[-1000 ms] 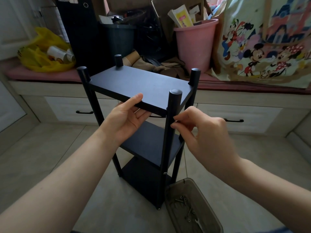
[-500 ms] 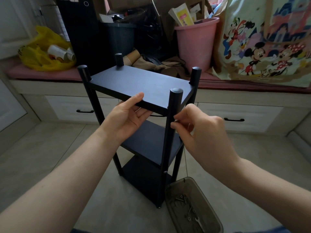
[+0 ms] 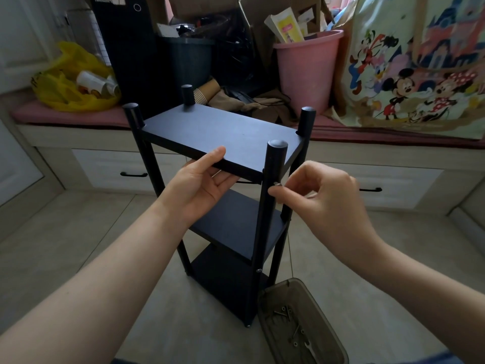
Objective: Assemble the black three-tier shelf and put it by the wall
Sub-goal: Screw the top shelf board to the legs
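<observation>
Pinching a screw at the shelf's front post

Watching through the head camera, I see the black shelf [image 3: 223, 132] standing upright on the tiled floor in the middle of the frame, directly in front of a low bench with drawers [image 3: 105, 166]. All three boards sit between its four round posts.

My operator's left hand [image 3: 199, 185] grips the near edge of the top board [image 3: 183, 143], with the thumb lying on top and the fingers tucked underneath. The right hand [image 3: 322, 195] is at the front post [image 3: 274, 164], right of centre. Its thumb and forefinger pinch a small silvery screw [image 3: 277, 183] against the post just below the top board, and the other fingers are curled in loosely. I cannot tell how far the screw has gone into the post.

At the bottom right of the frame, a brownish tray [image 3: 320, 319] sits on the floor just beside the shelf's foot. It holds a few loose screws [image 3: 286, 312] and a small flat wrench [image 3: 309, 349].

Across the top of the frame the bench carries clutter. There is a yellow plastic bag [image 3: 70, 82] at upper left, a pink bucket [image 3: 307, 72] stuffed with paper right of centre, and a cartoon-print bag [image 3: 420, 74] at upper right.
</observation>
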Available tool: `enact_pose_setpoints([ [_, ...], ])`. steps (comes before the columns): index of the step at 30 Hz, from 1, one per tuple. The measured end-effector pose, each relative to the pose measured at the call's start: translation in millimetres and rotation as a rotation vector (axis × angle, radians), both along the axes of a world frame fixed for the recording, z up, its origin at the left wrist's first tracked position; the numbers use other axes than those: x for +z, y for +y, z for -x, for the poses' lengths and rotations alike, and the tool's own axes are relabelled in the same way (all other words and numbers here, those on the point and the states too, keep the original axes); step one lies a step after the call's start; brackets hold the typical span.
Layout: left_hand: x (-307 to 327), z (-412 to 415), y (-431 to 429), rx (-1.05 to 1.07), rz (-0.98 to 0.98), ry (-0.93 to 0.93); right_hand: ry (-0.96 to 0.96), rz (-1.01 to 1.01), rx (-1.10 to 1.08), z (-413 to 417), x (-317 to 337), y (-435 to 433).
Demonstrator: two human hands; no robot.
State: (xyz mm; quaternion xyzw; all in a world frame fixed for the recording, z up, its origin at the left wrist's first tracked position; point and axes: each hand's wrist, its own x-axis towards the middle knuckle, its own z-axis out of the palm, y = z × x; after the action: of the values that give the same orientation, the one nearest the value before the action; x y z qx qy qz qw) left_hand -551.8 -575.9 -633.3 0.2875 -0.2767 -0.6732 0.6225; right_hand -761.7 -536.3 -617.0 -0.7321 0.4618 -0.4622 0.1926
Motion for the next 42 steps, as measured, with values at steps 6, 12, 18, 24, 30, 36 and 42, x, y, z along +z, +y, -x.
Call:
enact_pose_setpoints([
  [6,1,1,1,-0.002,0.003,0.005,-0.086,-0.072,0.094,1,-3,0],
  [12,0,2,1,-0.006,-0.002,0.012,-0.131,-0.109,0.069,5,-4,-8],
  [18,0,2,1,-0.008,0.003,0.013,-0.23,-0.229,0.106,7,-11,-13],
  [24,0,2,1,0.002,0.006,-0.008,-0.28,-0.329,0.239,6,-16,-15],
  [30,0,4,2,-0.002,0.009,-0.035,-0.219,-0.281,0.356,8,-13,-18],
  [36,-1,3,3,0.004,0.008,-0.037,-0.284,-0.275,0.377,8,-14,-20],
  [42,-2,2,2,0.007,0.005,-0.045,-0.314,-0.348,0.312,20,-13,-15],
])
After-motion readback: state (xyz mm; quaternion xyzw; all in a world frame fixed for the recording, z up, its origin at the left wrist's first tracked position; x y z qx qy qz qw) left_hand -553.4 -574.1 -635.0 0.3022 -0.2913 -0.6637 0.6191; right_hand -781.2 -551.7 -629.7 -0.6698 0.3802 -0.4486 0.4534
